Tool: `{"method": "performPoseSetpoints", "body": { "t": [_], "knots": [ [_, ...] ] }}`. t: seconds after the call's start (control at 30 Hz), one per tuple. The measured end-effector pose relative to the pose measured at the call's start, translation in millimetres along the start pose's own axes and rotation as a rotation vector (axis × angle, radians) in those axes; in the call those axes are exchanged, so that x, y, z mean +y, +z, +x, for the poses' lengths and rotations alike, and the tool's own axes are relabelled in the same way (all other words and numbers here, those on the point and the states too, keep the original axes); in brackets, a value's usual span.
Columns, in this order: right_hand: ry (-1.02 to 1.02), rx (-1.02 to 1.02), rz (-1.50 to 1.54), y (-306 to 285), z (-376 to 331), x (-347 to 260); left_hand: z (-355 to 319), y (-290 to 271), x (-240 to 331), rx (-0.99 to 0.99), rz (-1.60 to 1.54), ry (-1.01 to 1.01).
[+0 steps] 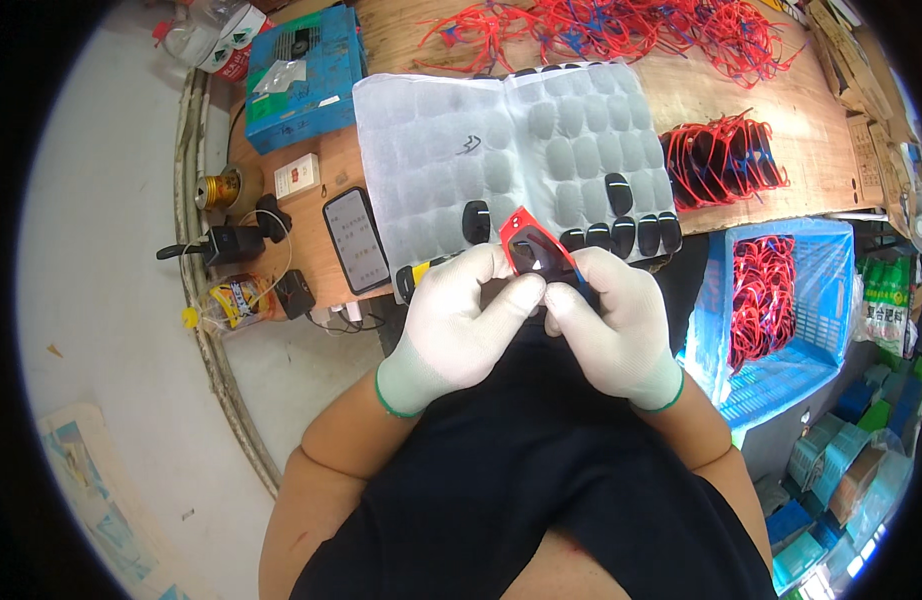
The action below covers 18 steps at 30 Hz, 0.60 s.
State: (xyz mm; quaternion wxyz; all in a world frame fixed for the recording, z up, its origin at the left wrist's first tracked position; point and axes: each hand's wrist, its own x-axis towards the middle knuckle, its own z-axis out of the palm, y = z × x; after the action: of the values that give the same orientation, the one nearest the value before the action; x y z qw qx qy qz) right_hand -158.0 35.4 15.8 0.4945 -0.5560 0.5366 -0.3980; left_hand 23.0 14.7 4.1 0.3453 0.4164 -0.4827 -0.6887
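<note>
Between my two white-gloved hands is a pair of red and blue sunglasses [529, 240] with a dark lens, held just over the near edge of the table. My left hand [456, 315] is closed on its left side, thumb toward the middle. On the other side my right hand [616, 320] grips it, and both thumb tips almost meet. Some fingertips are hidden behind the sunglasses. Just beyond lie rows of oval pieces under thin white paper [431, 140]. Several dark lenses [622, 236] lie uncovered along the near edge, with one dark lens [476, 222] nearer my left hand.
Tangled red and blue glasses frames [621, 30] cover the table's far side. Stacked sunglasses [726, 160] lie at right, above a blue crate [781, 375] holding more. At left are a phone [357, 240], a blue box [306, 75], a small white box [298, 176] and cables.
</note>
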Motion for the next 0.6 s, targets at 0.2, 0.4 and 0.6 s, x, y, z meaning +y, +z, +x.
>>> {"method": "performPoseSetpoints", "body": {
  "t": [0.2,0.4,0.6],
  "knots": [
    [-0.243,0.100,-0.222,6,-6,-12,-4,-5,5,-0.067,0.009,0.044],
    [-0.265,-0.046,-0.193,-11,-6,-16,1,-6,13,-0.172,-0.065,0.186],
    [-0.183,-0.044,-0.044,-16,-1,-3,17,-16,25,-0.236,0.368,0.294]
  ]
}}
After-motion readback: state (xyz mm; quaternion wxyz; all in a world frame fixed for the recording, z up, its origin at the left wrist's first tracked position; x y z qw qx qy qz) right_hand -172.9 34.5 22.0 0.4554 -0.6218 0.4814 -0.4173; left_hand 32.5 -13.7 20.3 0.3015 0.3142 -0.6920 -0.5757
